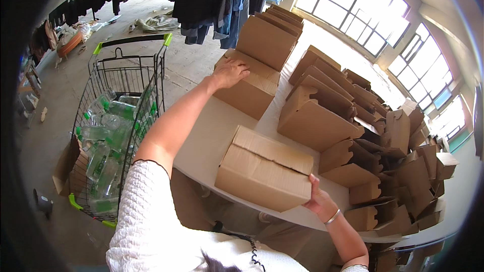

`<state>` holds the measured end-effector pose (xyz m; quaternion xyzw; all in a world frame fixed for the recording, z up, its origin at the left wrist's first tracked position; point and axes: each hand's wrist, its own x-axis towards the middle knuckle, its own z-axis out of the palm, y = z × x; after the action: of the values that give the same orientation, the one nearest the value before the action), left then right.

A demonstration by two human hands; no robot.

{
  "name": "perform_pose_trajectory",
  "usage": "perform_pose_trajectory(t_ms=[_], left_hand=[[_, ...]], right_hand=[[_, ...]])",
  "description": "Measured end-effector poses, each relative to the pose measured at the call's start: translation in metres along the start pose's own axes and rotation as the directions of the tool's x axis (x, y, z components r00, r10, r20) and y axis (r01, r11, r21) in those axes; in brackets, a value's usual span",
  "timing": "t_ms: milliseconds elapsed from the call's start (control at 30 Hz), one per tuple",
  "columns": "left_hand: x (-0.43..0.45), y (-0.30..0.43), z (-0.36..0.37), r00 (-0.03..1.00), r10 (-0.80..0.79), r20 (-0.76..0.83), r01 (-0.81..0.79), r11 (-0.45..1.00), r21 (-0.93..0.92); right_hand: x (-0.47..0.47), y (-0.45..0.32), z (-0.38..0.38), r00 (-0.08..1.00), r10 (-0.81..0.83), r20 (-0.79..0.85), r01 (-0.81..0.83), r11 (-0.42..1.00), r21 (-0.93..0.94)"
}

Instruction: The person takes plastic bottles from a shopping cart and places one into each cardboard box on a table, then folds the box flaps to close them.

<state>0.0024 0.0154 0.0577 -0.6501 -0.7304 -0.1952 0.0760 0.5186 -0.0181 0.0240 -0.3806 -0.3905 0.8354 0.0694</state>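
A shut cardboard box lies near the front edge of a white-topped table. My right hand grips its right end, the thumb on the side by the top seam and the other fingers hidden beneath. My left hand reaches forward and rests flat, palm down, on another cardboard box farther back on the table. That box has a raised flap behind the hand. No object shows in the left hand; its fingers are slightly spread.
Several open cardboard boxes stand in rows along the table's right. A wire shopping cart holding plastic bottles stands at left. Jeans and dark garments hang beyond the table. Windows line the right wall.
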Motion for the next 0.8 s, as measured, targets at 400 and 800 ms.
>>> perform_pose_trajectory(t_ms=[400, 800], left_hand=[[-0.005, 0.001, 0.016, 0.996, -0.047, -0.074, 0.052, 0.997, 0.059], [-0.006, -0.002, 0.017, 0.995, -0.081, -0.052, 0.085, 0.993, 0.081]], right_hand=[[0.012, 0.050, -0.034, 0.994, -0.075, -0.075, 0.076, 0.997, 0.004], [-0.004, 0.017, 0.008, 0.981, -0.022, 0.193, 0.025, 1.000, -0.012]])
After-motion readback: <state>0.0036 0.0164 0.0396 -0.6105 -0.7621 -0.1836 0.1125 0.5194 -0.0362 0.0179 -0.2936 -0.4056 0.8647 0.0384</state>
